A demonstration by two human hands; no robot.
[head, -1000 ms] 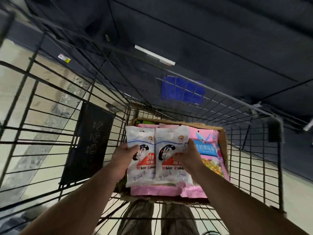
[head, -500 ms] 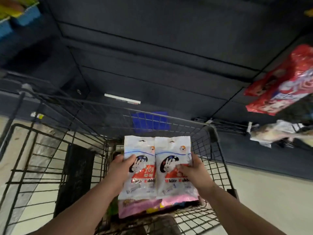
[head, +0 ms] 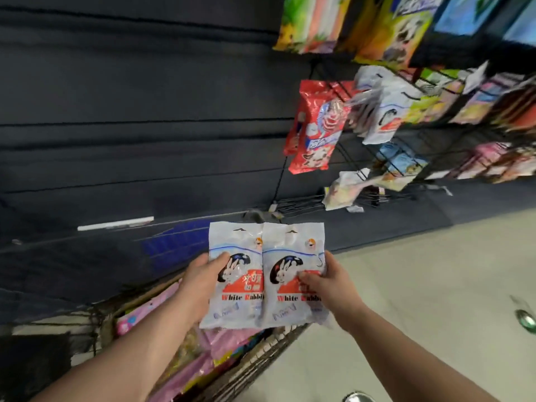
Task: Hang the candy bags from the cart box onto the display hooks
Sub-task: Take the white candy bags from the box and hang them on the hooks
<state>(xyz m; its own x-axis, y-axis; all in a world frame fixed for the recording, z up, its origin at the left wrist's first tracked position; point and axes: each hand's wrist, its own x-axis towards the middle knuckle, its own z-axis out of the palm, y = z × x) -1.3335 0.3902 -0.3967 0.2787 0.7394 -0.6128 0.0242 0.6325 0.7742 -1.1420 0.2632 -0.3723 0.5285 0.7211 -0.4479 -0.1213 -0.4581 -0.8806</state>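
Two white candy bags with a rabbit picture are held side by side above the cart. My left hand [head: 200, 281] grips the left candy bag [head: 236, 274] by its left edge. My right hand [head: 327, 281] grips the right candy bag [head: 291, 285] by its right edge. Under them, the cardboard cart box [head: 139, 304] holds pink and other coloured bags [head: 203, 364]. The display hooks [head: 356, 158] are up on the right, on a black wire rack, carrying a red bag [head: 316, 126] and a matching white rabbit bag [head: 383, 111].
The wire cart [head: 258, 361] sits below my arms, its rim close to the dark shelf wall [head: 139, 111] at left. More coloured bags [head: 493, 105] fill the rack at the upper right. A pale floor [head: 420, 285] spreads out to the right.
Both hands have lifted the two white bags out of the cart box and up. The view has swung up and right, bringing the hook rack into sight.
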